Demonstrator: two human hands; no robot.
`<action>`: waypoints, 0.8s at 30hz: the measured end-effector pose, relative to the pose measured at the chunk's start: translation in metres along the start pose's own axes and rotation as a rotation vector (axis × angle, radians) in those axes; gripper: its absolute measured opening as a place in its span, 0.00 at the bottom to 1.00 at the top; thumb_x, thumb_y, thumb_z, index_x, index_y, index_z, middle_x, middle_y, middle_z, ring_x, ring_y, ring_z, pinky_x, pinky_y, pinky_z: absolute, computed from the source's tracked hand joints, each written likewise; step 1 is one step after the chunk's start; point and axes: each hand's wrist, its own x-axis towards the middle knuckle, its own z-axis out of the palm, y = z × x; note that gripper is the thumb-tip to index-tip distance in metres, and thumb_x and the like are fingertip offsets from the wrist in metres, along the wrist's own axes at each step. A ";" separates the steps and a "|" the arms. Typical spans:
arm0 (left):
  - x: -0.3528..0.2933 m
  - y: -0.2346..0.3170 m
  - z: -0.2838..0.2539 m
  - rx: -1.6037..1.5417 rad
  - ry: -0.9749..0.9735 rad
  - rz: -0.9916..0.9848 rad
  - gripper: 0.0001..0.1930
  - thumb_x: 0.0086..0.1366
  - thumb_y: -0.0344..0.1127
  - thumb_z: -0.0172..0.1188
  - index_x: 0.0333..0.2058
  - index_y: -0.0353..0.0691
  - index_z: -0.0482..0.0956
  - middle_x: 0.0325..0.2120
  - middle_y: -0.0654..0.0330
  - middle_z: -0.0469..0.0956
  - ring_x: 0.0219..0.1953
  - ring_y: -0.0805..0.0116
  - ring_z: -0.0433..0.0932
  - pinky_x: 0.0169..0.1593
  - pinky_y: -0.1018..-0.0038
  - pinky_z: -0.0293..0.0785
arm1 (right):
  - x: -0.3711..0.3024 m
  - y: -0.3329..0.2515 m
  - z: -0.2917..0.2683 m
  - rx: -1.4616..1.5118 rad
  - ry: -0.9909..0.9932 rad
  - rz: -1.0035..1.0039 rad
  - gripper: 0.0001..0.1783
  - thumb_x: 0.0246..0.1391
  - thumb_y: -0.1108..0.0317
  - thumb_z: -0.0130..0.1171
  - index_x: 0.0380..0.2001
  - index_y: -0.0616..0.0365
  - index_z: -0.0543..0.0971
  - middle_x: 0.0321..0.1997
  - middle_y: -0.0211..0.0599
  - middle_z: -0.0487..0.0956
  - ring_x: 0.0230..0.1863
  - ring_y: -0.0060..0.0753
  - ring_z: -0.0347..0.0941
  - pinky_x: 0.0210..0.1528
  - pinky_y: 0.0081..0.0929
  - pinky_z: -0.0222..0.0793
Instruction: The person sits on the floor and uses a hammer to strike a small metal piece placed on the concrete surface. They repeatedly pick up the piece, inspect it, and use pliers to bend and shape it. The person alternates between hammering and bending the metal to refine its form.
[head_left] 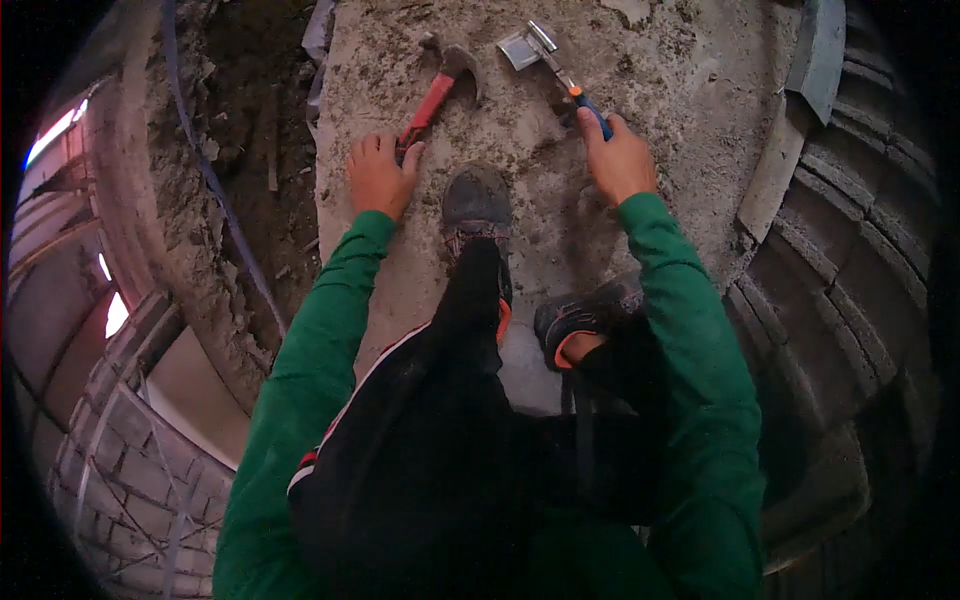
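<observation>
My left hand (383,174) is closed around the dark end of a claw hammer (432,104) with a red handle. Its dark, worn head points away from me over the rough ground. In my right hand (619,160) is a metal tool (524,50) with a blue and orange handle and a silvery shaft. The far end of that tool carries a shiny flat plate beside a short bar; its exact kind is unclear. Both tools lean inward, with their heads apart.
Beneath the hands lies a rough, dirt-strewn concrete strip (545,130). A dark trench (262,120) and a pale strap (215,180) run along the left. Stacked grey blocks (850,230) line the right, beside a wooden board (775,175). My dark shoes (478,200) stand between my arms.
</observation>
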 end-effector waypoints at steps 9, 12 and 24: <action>0.013 0.038 -0.058 -0.739 -0.447 -0.347 0.25 0.76 0.59 0.50 0.42 0.39 0.78 0.25 0.47 0.82 0.29 0.43 0.80 0.36 0.51 0.74 | 0.001 0.004 0.013 -0.129 0.017 -0.011 0.40 0.64 0.25 0.42 0.48 0.53 0.77 0.40 0.58 0.85 0.44 0.66 0.81 0.48 0.59 0.73; 0.023 0.065 -0.079 -0.569 -0.453 -0.178 0.25 0.77 0.59 0.46 0.40 0.41 0.78 0.24 0.45 0.81 0.29 0.40 0.81 0.34 0.48 0.73 | -0.002 0.001 0.011 -0.172 0.000 -0.028 0.40 0.64 0.25 0.40 0.48 0.54 0.77 0.39 0.58 0.85 0.44 0.65 0.82 0.48 0.59 0.73; 0.013 0.088 -0.070 -0.229 -0.308 -0.085 0.22 0.78 0.57 0.42 0.39 0.44 0.74 0.24 0.43 0.81 0.30 0.33 0.79 0.34 0.41 0.70 | 0.001 0.001 0.013 -0.233 0.038 -0.068 0.41 0.66 0.25 0.37 0.49 0.54 0.76 0.38 0.57 0.85 0.43 0.63 0.83 0.46 0.57 0.75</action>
